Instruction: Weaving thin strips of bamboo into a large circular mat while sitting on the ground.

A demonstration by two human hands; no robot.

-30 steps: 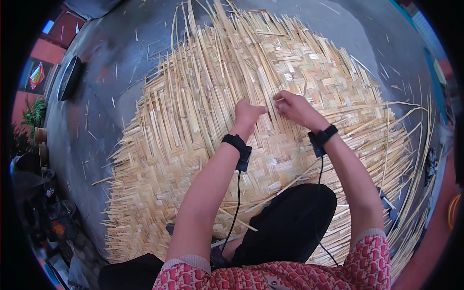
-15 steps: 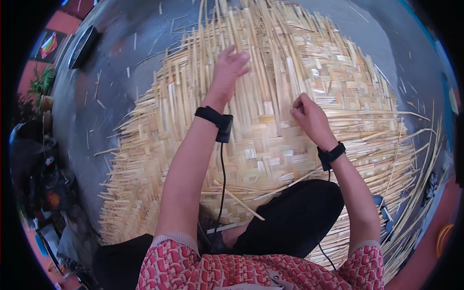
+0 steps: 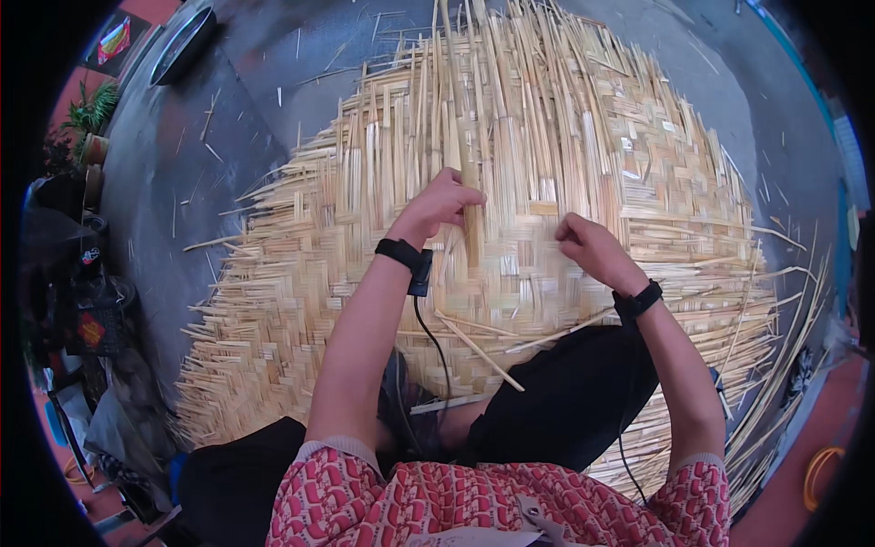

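A large woven mat point(image 3: 301, 301) of pale, straw-coloured flat strips lies on the floor beneath my hands, with loose strip ends sticking out round its rim. My left hand point(image 3: 437, 208) grips a long flat strip point(image 3: 471, 239) between thumb and fingers. That strip runs away from me over the mat toward its far edge. To the right, my right hand point(image 3: 594, 248) hovers low over the weave with its fingers curled together. Whatever may be in those fingers is hidden. Both wrists wear black bands, and a thin black cable hangs from the left one.
Long loose strips point(image 3: 795, 365) lie along the right side. A short loose strip point(image 3: 483, 351) rests on the mat near my knee point(image 3: 565, 392). A dark shallow pan point(image 3: 182, 46) and a potted plant point(image 3: 91, 109) stand at the far left. Scraps litter the grey floor point(image 3: 255, 100).
My left hand has come nearer to me and closed from spread fingers onto a long strip. My right hand has moved slightly nearer, its fingers still curled.
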